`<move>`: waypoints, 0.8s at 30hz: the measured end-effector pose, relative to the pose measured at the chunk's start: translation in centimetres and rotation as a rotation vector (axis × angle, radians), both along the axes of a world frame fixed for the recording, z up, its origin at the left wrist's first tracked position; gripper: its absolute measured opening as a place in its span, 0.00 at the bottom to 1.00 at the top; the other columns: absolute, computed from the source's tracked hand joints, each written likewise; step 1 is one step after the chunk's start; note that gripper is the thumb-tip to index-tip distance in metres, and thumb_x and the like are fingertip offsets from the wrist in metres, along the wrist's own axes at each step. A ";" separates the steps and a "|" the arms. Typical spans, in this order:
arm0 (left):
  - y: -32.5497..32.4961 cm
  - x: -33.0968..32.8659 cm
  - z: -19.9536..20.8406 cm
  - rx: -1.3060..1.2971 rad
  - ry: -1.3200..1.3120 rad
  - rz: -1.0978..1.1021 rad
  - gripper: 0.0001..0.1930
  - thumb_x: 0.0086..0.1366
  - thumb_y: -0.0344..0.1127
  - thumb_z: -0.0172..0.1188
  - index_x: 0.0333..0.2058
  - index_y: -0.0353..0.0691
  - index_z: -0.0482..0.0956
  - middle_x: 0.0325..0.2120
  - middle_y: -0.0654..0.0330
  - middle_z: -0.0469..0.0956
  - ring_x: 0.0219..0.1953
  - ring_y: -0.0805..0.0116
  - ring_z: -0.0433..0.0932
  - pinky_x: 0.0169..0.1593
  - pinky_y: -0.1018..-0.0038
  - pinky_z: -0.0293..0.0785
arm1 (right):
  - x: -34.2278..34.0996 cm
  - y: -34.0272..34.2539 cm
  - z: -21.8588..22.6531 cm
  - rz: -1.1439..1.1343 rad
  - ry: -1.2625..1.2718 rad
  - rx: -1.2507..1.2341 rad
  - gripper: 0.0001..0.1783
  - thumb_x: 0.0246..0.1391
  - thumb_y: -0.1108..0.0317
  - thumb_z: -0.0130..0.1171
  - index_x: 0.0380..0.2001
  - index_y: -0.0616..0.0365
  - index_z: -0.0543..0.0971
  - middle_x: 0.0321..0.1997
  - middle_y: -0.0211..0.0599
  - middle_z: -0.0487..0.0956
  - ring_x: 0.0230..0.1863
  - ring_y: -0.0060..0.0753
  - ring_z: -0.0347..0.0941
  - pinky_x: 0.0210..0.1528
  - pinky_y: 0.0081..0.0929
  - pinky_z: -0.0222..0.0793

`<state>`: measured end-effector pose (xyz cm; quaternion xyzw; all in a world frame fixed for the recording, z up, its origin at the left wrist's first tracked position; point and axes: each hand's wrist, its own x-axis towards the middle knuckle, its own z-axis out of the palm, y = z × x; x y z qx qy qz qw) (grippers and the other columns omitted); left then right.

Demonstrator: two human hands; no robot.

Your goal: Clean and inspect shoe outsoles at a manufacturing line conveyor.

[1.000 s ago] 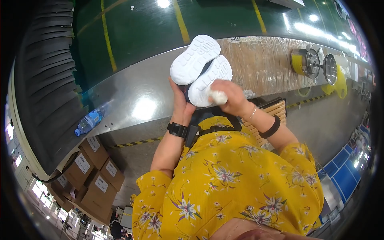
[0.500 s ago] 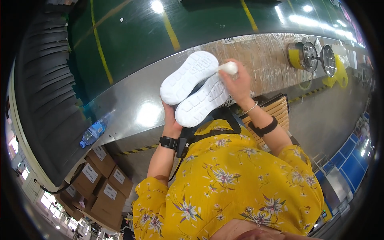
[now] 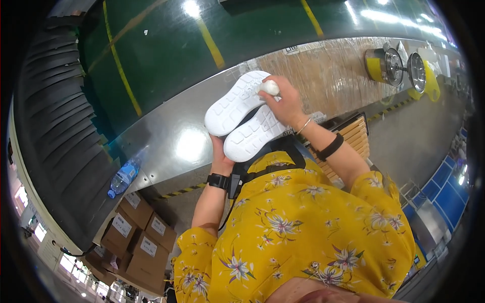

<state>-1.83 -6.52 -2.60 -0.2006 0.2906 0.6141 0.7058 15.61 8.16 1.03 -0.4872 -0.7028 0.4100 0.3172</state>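
two white-soled shoes (image 3: 226,112) are side by side, soles toward you, over the near edge of your metal counter (image 3: 156,144). white labels (image 3: 121,225) with dark print mark the stacked brown cartons (image 3: 146,267) at lower left; large dark letters show on the far edge of the brown covering (image 3: 323,76), and a blue label wraps the clear bottle (image 3: 125,177). your left hand (image 3: 220,151) supports the shoes at their near-left ends, its fingers mostly hidden behind them. your right hand's (image 3: 285,103) fingers pinch a white wad (image 3: 270,88) at the upper sole's far end.
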 end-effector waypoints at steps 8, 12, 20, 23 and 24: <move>0.2 -0.8 -0.3 0.009 -0.006 -0.005 0.36 0.70 0.63 0.43 0.64 0.40 0.61 0.62 0.55 0.66 0.63 0.58 0.66 0.64 0.61 0.66 | -1.7 -2.2 -0.3 0.140 0.155 0.081 0.18 0.44 0.76 0.68 0.40 0.56 0.77 0.41 0.43 0.79 0.42 0.46 0.77 0.45 0.32 0.74; 0.5 -0.8 -0.5 0.007 0.062 -0.039 0.38 0.69 0.64 0.42 0.65 0.40 0.60 0.63 0.54 0.65 0.63 0.57 0.66 0.64 0.61 0.66 | 2.5 1.4 -3.1 -0.247 -0.109 0.035 0.17 0.45 0.72 0.69 0.40 0.58 0.77 0.40 0.42 0.79 0.41 0.41 0.78 0.43 0.31 0.74; 0.9 -1.7 -0.5 0.055 0.013 -0.083 0.43 0.65 0.70 0.42 0.66 0.40 0.59 0.63 0.53 0.64 0.62 0.57 0.66 0.64 0.60 0.66 | -2.6 -3.0 1.3 0.198 0.111 0.172 0.18 0.44 0.75 0.69 0.40 0.57 0.77 0.39 0.41 0.78 0.43 0.42 0.76 0.45 0.32 0.72; 0.8 -1.6 -0.1 0.016 0.136 -0.132 0.43 0.65 0.70 0.42 0.65 0.40 0.59 0.63 0.53 0.64 0.62 0.56 0.66 0.64 0.60 0.66 | -0.5 -0.6 -2.2 -0.056 0.012 0.101 0.17 0.46 0.73 0.69 0.41 0.58 0.77 0.39 0.41 0.78 0.41 0.40 0.77 0.44 0.31 0.73; 0.3 -1.7 -0.7 0.017 0.136 -0.133 0.43 0.65 0.70 0.43 0.65 0.39 0.59 0.63 0.53 0.64 0.62 0.56 0.67 0.64 0.60 0.66 | 0.0 0.7 -3.2 -0.196 0.005 -0.007 0.17 0.47 0.72 0.69 0.41 0.59 0.76 0.39 0.42 0.78 0.39 0.40 0.77 0.42 0.31 0.73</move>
